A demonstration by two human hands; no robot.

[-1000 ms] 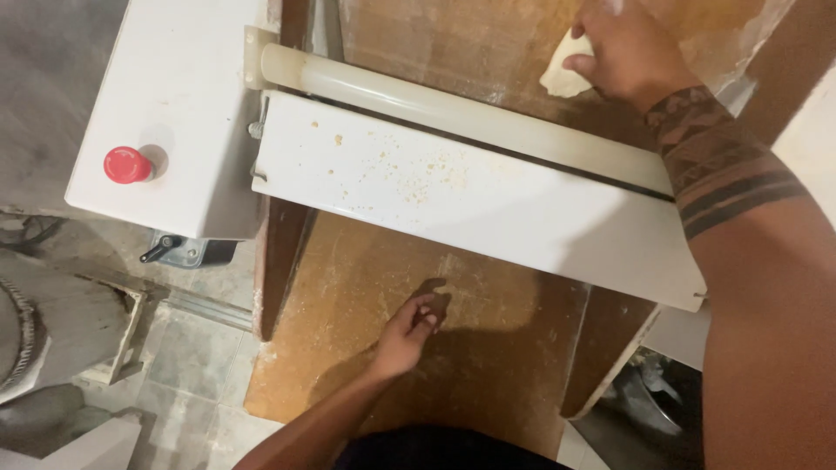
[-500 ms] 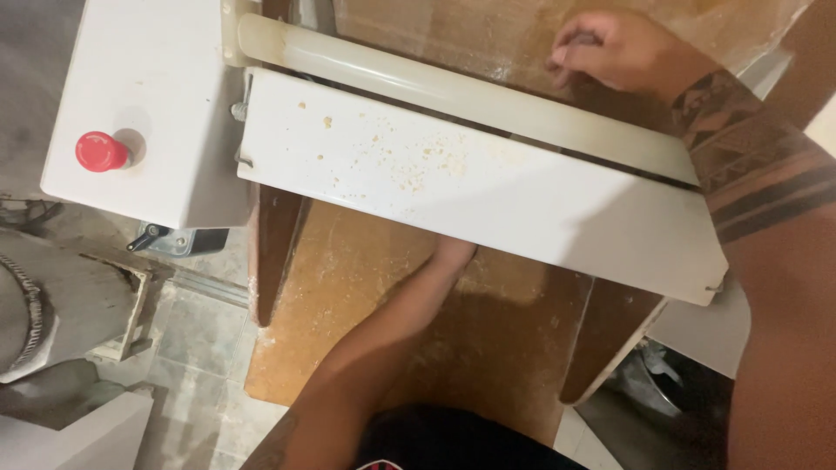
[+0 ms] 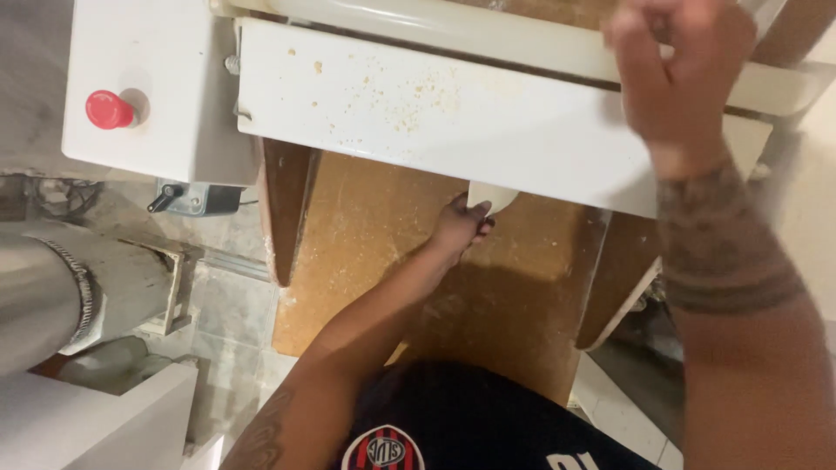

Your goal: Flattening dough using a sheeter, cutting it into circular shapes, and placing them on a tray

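Left hand (image 3: 460, 228) pinches pale flat dough piece (image 3: 490, 197) w/ fingers closed at lower edge of white metal roller machine (image 3: 435, 104), over flour-dusted brown wooden board (image 3: 366, 235); right hand (image 3: 684, 74) blurred above, grip unclear; grey tiled floor (image 3: 226, 305) below.

A bakery workroom, judging by the white dough-rolling machine (image 3: 453, 113), floury wooden board (image 3: 366, 235) and tiled floor (image 3: 226, 305).
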